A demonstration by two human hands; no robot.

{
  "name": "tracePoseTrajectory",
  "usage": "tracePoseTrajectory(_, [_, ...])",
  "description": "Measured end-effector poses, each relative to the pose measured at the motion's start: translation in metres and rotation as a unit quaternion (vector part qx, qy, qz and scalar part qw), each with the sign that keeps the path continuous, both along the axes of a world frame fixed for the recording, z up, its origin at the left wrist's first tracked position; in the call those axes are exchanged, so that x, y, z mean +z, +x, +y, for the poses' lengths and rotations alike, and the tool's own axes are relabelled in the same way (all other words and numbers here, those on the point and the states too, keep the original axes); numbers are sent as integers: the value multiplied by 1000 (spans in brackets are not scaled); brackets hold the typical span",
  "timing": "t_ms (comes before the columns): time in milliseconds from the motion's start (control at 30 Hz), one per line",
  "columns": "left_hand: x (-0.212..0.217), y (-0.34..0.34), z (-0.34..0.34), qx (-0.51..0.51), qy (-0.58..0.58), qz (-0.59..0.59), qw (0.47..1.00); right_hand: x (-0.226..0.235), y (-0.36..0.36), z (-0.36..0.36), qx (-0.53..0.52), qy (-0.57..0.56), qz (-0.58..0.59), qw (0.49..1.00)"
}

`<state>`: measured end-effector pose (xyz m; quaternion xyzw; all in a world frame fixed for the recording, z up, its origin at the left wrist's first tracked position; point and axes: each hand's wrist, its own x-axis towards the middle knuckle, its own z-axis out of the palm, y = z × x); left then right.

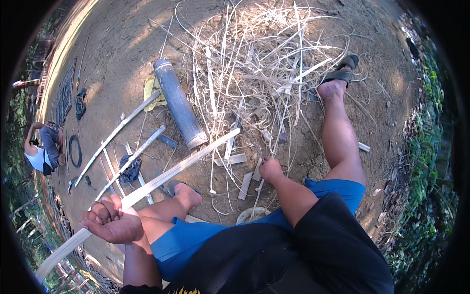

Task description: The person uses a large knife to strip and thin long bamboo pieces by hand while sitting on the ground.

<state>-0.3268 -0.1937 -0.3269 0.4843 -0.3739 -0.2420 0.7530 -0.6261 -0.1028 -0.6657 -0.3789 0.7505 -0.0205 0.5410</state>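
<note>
Seated person on bare dirt. The left hand [111, 219] is clamped around a long pale bamboo strip [171, 169], which runs diagonally from lower left, past the left knee, up right toward a pile of shavings [264, 73]. The right hand [270, 170] is closed on a knife [252, 142], its blade pointing up-left near the strip's far tip.
</note>
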Motion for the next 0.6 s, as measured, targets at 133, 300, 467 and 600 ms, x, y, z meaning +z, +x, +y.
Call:
tracePoseTrajectory(133, [-6, 5, 7, -18, -7, -4, 1000, 58, 35, -23, 91, -70, -34, 993])
tracePoseTrajectory(300, [-9, 4, -7, -35, 13, 47, 998, -101, -18, 64, 79, -3, 67, 995])
tracePoseTrajectory(467, [1, 22, 0, -59, -16, 94, 994, -94, -19, 57, 153, 14, 85, 984])
tracePoseTrajectory(600, [38, 55, 15, -21, -46, 74, 996, -51, -8, 36, 97, -17, 77, 992])
